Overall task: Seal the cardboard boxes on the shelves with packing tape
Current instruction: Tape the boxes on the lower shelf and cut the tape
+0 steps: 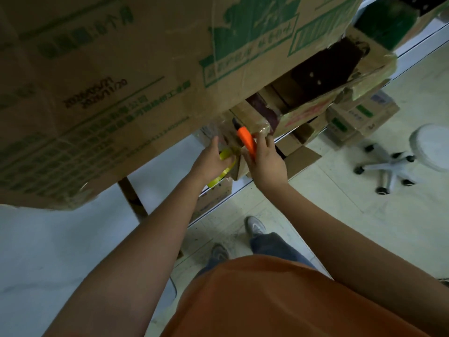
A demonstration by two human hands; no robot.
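**Cutting the tape under the big box**

Working right under the lower edge of the big box point(102, 88) with the green print, which takes up most of the view. The left hand point(213, 161) sits just below that edge, fingers curled round the yellow-green tape roll point(224, 164). The right hand point(266, 161) is just beside it, gripping an orange cutter point(246, 142).

The cutter's long axis runs diagonally, tip pointing up toward the box edge and handle end down into the palm. The roll shows mostly edge-on, slanting down and away from the box. I think there's a clear strip of tape point(245, 135) stretched between the two hands, but it's glossy and hard to make out.

My take on doing this bit well: keep the strip pulled tight with the roll hand, cut close to the box so no loose tail is left, and keep the blade angled away from the other fingers. Then press the end flat.

Open boxes point(315, 98) sit on the shelf to the right of the big one.
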